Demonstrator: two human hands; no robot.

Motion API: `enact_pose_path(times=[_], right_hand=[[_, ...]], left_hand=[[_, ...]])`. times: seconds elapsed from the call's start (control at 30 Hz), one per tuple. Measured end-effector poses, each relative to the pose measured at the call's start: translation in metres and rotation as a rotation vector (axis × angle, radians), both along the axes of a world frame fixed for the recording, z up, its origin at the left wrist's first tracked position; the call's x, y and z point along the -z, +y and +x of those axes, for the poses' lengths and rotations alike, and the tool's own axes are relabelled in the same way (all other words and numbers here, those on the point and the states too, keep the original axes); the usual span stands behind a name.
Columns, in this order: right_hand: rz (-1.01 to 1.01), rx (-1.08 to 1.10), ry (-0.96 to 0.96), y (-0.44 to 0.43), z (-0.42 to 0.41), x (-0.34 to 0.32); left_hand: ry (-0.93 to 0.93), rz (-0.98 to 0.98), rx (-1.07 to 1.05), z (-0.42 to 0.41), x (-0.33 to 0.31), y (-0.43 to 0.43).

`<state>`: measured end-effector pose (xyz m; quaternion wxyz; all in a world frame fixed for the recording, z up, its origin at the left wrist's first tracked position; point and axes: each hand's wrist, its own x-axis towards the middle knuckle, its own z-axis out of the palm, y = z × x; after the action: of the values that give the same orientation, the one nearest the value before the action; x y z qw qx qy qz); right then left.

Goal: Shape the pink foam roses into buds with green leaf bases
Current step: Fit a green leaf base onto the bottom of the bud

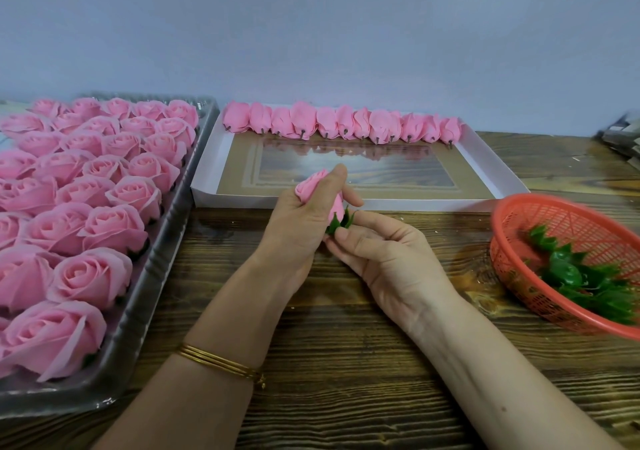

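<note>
Although the wooden bench (346, 363) filled most of the view, the white tray (346, 204) lying at its far middle, close to the pale wall, gave the plainest mark for placing the rest. Just left of the white tray sat a larger clear plastic tray (162, 252), packed with rows of open pink foam roses (86, 207) facing upward. Inside the white tray, along its far wall, a single row of finished buds (343, 124) lay side by side with their short dark stems pointing toward the person; the glossy floor of the tray mirrored them. Right of the white tray, near its front corner, a red mesh basket (512, 214) stood tilted and somewhat blurred, with loose green leaf bases (581, 276) heaped in it.

Just in front of the white tray, above the bench, both hands met. The left hand (298, 228) held a pink bud (313, 186) upright and leaning slightly left, its fingers (337, 172) curled round the petals and pressing them closed, so that the bud's tip overlapped the tray's front wall. The right hand (388, 255) came in from the basket side, and its fingers (374, 222) pinched a green leaf base (337, 224) against the bud's lower end, the leaf points standing up round the petals. Thin gold bangles (221, 363) circled the left wrist, nearer the person.
</note>
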<state>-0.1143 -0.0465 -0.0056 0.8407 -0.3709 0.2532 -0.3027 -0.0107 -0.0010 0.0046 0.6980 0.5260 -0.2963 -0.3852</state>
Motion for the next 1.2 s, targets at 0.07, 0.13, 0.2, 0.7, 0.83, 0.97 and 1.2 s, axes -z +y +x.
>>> enact_pose_path(times=[0.07, 0.13, 0.2, 0.7, 0.83, 0.97, 1.2], right_hand=[[-0.024, 0.019, 0.013, 0.0005, 0.0009, 0.0002], [-0.04, 0.028, 0.024, 0.0009, 0.0011, 0.0001], [-0.05, 0.025, 0.038, 0.0011, 0.001, 0.0001], [-0.064, 0.01, 0.075, 0.0003, 0.0005, 0.0004], [-0.045, 0.0, 0.073, -0.0002, -0.0003, 0.0002], [-0.011, -0.028, 0.06, -0.0001, -0.0011, 0.0003], [0.04, -0.009, 0.047, -0.0031, -0.0007, 0.0004]], left_hand=[[-0.025, -0.001, -0.001, 0.0005, 0.0019, -0.0005], [-0.049, 0.001, -0.007, 0.0012, 0.0041, -0.0008], [-0.072, 0.003, -0.02, 0.0016, 0.0057, -0.0011], [-0.133, -0.026, -0.072, -0.0024, 0.0066, -0.0025], [-0.115, -0.012, -0.047, -0.0012, 0.0058, -0.003], [-0.101, -0.01, -0.022, -0.0019, 0.0053, -0.0015], [-0.138, 0.005, -0.045, -0.0035, 0.0042, -0.0024]])
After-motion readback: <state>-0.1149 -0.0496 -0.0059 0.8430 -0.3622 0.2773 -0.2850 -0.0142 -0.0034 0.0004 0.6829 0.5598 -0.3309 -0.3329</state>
